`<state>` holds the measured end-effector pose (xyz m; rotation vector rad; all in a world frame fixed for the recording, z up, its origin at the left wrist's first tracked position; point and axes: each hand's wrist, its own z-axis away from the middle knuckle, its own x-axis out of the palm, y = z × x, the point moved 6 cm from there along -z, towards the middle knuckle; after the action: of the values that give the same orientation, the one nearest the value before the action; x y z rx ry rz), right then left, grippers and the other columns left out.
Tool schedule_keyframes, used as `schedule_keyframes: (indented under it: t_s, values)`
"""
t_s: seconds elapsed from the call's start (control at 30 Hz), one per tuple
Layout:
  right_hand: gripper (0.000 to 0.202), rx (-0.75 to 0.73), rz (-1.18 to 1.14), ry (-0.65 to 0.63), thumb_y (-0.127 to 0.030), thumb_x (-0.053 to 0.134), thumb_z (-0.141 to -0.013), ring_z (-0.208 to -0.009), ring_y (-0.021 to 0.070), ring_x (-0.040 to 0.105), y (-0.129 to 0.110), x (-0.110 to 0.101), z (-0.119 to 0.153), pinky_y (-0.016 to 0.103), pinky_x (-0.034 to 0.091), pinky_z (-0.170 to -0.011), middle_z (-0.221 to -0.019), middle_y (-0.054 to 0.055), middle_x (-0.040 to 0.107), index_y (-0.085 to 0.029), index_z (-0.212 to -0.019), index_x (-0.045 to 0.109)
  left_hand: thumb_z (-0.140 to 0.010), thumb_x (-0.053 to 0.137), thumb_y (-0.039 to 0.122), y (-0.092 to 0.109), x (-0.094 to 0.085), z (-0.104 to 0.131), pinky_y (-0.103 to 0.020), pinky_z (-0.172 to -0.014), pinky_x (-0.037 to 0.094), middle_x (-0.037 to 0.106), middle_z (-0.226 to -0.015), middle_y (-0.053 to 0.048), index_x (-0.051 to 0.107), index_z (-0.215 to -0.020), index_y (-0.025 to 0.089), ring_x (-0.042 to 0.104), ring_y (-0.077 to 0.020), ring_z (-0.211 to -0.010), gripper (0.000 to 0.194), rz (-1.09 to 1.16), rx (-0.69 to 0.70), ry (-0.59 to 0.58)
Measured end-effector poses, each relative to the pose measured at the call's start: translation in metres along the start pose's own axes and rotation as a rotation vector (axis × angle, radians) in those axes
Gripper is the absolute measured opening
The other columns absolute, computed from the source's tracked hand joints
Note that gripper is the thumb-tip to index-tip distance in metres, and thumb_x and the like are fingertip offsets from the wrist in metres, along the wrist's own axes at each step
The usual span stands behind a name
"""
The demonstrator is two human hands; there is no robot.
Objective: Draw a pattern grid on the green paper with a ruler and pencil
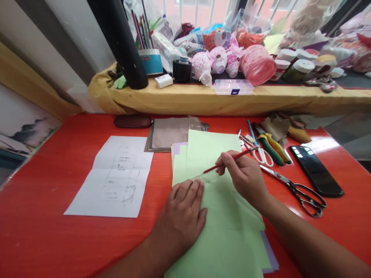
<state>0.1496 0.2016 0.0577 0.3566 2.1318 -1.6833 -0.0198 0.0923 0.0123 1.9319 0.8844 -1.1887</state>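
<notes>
My left hand (185, 210) lies flat on a sheet of green paper (223, 239), its fingertips pressing on the near edge of a clear ruler (209, 177). In my right hand (246, 175) is a red pencil (228, 159), pinched between thumb and fingers. The pencil's tip points down at the ruler's upper edge, close to my left fingertips; whether it touches the paper I cannot tell. Faint lines show on the green sheet. Under it, purple paper (269, 253) sticks out at the lower right. Left of my hands lies a creased white sheet (101, 185) with a drawn diagram.
On the red table (37, 227) to the right are black-handled scissors (295, 189), a phone (316, 170), white-handled scissors (263, 156) and pliers (272, 146). Behind the paper lie grey-brown sheets (171, 133) and a dark case (132, 121). Jars and wrapped bundles crowd the sill (185, 100).
</notes>
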Motion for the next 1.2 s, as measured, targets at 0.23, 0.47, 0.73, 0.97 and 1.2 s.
schedule_keyframes:
  t_s: [0.23,0.47,0.73,0.97,1.2]
  values:
    - [0.047,-0.004,0.054,-0.016,-0.053,0.054,-0.109,-0.063,0.0197,0.071,0.000,0.006,0.001,0.033,0.053,-0.067,-0.064,0.002,0.074,-0.024,-0.078,0.074,-0.113,0.053,0.036,-0.001,0.003,0.001,-0.048,-0.116,0.041,0.068,-0.153,-0.013,0.060,-0.154,0.009,0.058,-0.0302,-0.139,0.049,-0.021,0.003,-0.017]
    - [0.046,-0.004,0.089,-0.026,-0.050,0.054,-0.110,-0.065,0.0198,0.073,0.001,0.009,0.001,0.033,0.052,-0.069,-0.065,0.001,0.075,-0.024,-0.078,0.074,-0.116,0.045,0.036,0.000,0.000,0.000,-0.047,-0.116,0.039,0.070,-0.151,-0.012,0.062,-0.151,0.007,0.058,-0.0299,-0.137,0.048,-0.017,-0.002,0.007]
    - [0.047,0.020,0.098,-0.029,-0.051,0.054,-0.110,-0.065,0.0196,0.072,0.005,0.009,0.001,0.033,0.052,-0.071,-0.065,0.001,0.074,-0.024,-0.080,0.075,-0.115,0.049,0.036,0.000,0.001,0.000,-0.048,-0.116,0.039,0.070,-0.151,-0.012,0.061,-0.152,0.006,0.057,-0.0297,-0.138,0.049,-0.004,-0.005,-0.002]
    - [0.047,-0.012,0.094,-0.034,-0.049,0.053,-0.111,-0.064,0.0184,0.072,0.002,0.012,0.001,0.031,0.051,-0.070,-0.064,0.000,0.075,-0.023,-0.078,0.075,-0.116,0.046,0.036,-0.001,0.003,0.001,-0.048,-0.116,0.039,0.070,-0.151,-0.013,0.060,-0.153,0.008,0.057,-0.0305,-0.138,0.049,0.005,-0.004,0.009]
    - [0.045,-0.034,0.083,-0.059,-0.047,0.053,-0.112,-0.063,0.0172,0.072,0.001,0.019,0.001,0.029,0.051,-0.067,-0.065,0.000,0.075,-0.023,-0.080,0.075,-0.113,0.051,0.035,-0.001,0.006,0.003,-0.050,-0.117,0.040,0.067,-0.153,-0.014,0.054,-0.158,0.009,0.056,-0.0323,-0.140,0.052,-0.001,0.005,-0.016]
